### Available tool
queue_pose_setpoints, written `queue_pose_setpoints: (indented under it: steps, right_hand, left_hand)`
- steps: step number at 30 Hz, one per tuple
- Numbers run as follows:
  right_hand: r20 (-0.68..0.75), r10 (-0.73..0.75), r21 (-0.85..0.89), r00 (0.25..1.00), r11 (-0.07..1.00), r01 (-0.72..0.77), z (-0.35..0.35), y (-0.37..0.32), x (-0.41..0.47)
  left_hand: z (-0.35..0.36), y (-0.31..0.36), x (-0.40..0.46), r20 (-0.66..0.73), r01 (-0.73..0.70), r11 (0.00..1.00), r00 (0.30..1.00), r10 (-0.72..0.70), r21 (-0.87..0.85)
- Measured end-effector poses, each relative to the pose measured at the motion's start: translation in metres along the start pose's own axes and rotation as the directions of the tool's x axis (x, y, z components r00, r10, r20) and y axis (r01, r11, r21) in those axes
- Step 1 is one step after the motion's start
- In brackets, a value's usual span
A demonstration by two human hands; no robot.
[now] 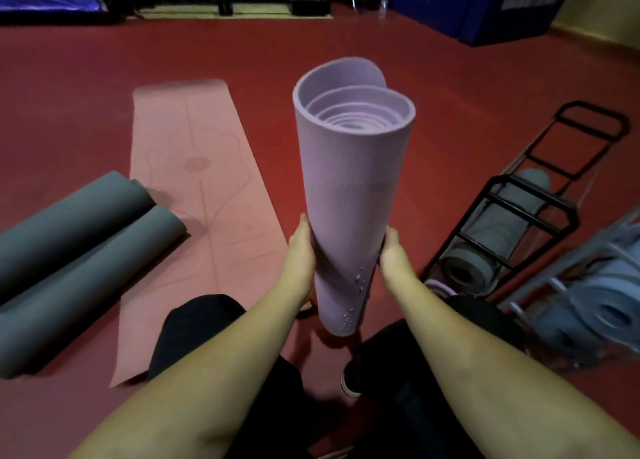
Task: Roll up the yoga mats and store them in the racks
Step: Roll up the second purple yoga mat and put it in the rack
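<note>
A rolled lilac yoga mat point(353, 181) stands nearly upright in front of me, its spiral end facing up. My left hand point(300, 250) grips its lower left side and my right hand point(393, 250) grips its lower right side. A pink mat point(197, 195) lies unrolled flat on the red floor to the left. A black wire rack point(533, 199) lies at the right with a rolled grey mat point(485, 247) inside it. A second rack point(595, 285) at the far right holds rolled blue mats.
A grey mat point(79, 250) rolled in from both ends lies at the left. My knees in dark trousers point(194, 330) and a shoe point(351, 379) are below the roll. Blue padded blocks point(485, 5) and equipment stand along the far wall.
</note>
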State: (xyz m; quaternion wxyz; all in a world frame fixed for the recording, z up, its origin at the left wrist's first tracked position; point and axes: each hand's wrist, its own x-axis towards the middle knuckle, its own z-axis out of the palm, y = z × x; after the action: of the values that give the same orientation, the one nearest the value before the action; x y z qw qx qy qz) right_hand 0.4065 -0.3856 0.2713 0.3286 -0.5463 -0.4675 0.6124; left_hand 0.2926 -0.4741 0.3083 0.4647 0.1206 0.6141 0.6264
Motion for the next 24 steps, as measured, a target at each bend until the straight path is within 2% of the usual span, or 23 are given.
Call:
queue_pose_setpoints:
  steps: [3,6,9,11,15,19,22,24]
  right_hand:
    - [0.057,-0.008,0.063,0.998,0.998,0.005,-0.009,0.005,0.007]
    - [0.142,-0.056,0.165,0.988,0.986,0.032,-0.012,-0.007,0.012]
    - [0.165,-0.054,0.143,0.985,0.989,0.030,-0.010,-0.017,0.009]
    - [0.168,-0.023,0.105,0.986,0.994,0.006,-0.012,-0.018,0.002]
    - [0.144,-0.047,0.148,0.988,0.989,0.026,-0.021,-0.018,0.000]
    - [0.243,-0.103,0.298,0.964,0.954,0.026,-0.020,-0.026,-0.004]
    - [0.233,-0.118,0.286,0.965,0.957,0.048,-0.014,-0.034,-0.012]
    - [0.229,-0.160,0.304,0.960,0.949,0.086,-0.018,-0.043,-0.011]
  left_hand:
    - [-0.009,-0.009,0.001,0.018,-0.004,1.000,1.000,0.004,0.007]
    - [-0.010,-0.001,0.001,0.040,-0.087,0.996,0.995,0.087,0.006]
    - [-0.007,0.009,-0.001,0.105,-0.149,0.985,0.985,0.139,0.088]
    - [-0.008,0.008,-0.002,0.138,-0.118,0.984,0.985,0.100,0.133]
    - [-0.011,0.011,-0.004,0.100,-0.182,0.977,0.980,0.172,0.113]
    - [0.004,0.015,-0.014,0.164,-0.266,0.956,0.956,0.245,0.124]
    - [0.013,0.019,-0.018,0.100,-0.282,0.946,0.958,0.269,0.160]
    - [0.014,0.032,-0.021,0.105,-0.302,0.937,0.952,0.287,0.178]
